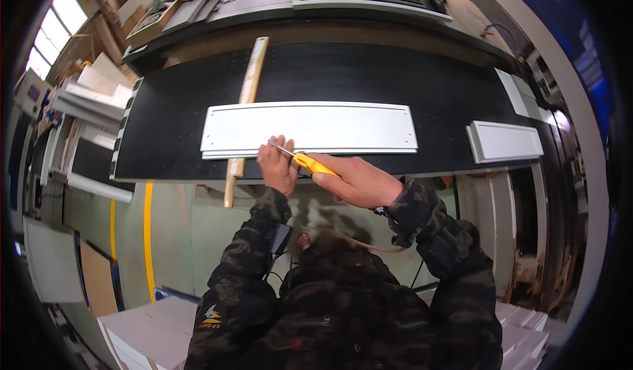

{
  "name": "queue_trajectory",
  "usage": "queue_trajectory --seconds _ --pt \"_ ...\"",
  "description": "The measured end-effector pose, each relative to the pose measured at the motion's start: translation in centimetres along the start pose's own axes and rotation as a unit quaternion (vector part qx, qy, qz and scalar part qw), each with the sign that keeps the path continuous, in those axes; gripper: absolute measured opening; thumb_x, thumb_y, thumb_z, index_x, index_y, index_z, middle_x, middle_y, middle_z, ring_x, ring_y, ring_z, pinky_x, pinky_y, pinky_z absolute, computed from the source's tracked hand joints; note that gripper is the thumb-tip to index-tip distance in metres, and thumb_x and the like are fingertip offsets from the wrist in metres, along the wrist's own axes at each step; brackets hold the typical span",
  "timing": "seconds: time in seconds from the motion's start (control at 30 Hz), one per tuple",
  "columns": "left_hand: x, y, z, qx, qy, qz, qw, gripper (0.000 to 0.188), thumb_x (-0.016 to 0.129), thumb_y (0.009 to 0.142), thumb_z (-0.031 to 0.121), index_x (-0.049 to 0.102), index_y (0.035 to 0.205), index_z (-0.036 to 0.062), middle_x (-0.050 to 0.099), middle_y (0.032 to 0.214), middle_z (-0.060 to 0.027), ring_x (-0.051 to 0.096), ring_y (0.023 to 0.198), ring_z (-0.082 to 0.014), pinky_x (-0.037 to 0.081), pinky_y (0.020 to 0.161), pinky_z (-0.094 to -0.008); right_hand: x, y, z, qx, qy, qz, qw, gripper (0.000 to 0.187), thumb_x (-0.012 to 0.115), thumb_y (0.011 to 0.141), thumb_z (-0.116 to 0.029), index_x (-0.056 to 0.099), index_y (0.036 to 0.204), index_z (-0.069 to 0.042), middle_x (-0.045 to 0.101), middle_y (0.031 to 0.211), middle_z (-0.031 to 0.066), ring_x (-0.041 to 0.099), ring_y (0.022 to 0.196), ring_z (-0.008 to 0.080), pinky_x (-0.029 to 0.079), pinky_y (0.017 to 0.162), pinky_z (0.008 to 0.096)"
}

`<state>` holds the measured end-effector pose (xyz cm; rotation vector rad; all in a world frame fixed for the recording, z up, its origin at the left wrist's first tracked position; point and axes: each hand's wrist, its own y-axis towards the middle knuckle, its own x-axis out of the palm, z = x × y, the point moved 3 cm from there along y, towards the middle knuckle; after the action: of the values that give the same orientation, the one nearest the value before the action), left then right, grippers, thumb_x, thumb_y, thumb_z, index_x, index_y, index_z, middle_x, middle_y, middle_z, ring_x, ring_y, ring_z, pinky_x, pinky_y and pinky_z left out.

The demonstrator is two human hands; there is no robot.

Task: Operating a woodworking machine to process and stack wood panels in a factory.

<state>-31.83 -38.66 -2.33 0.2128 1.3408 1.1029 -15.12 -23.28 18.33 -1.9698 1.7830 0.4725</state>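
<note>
My right hand (353, 180) is closed round the yellow handle of a screwdriver (315, 164). Its thin metal shaft points up and left, across the fingers of my left hand (279, 169). Those fingers are bunched at the near edge of a long white panel (306, 126), close to the screwdriver's tip. Whatever they may pinch is too small to make out. The panel lies flat, with small holes near both ends and a narrow white layer showing under its near edge. Beneath the panel, a wooden strip (252, 73) runs crosswise and juts past the table's front edge.
The black worktable (369, 73) carries shorter stacked white panels (506, 140) at its right end. White boards (99, 96) lean beyond the left end. A cluttered bench (264, 0) stands behind. Lower left, more boards (56, 258) stand near yellow floor lines (149, 238).
</note>
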Motion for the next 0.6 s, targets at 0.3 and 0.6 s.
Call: queue_trajectory --seconds 0.3,0.6 --pt "-10.6 -1.6 1.6 -0.081 -0.131 -0.016 0.988 0.007 0.076 0.095 0.004 0.071 0.100 0.0018 0.069 0.110 -0.0182 0.067 0.109 -0.0414 0.056 0.090 -0.0477 6.2 8.7 -2.4 -0.113 0.111 0.081 0.984 0.036 0.059 0.115 -0.031 0.053 0.132 0.000 0.075 0.098 0.0280 0.077 0.090 0.0446 0.058 0.084 0.0501" --pt "-9.2 -13.7 -4.0 0.092 -0.156 -0.391 0.903 0.053 0.078 0.094 0.041 0.074 0.140 0.0144 0.076 0.130 -0.0164 0.075 0.112 -0.0408 0.062 0.091 -0.0505 18.8 20.8 2.6 -0.120 -0.064 0.108 0.985 0.021 0.077 0.090 -0.025 0.072 0.096 -0.005 0.070 0.111 0.0222 0.073 0.099 0.0424 0.058 0.085 0.0525"
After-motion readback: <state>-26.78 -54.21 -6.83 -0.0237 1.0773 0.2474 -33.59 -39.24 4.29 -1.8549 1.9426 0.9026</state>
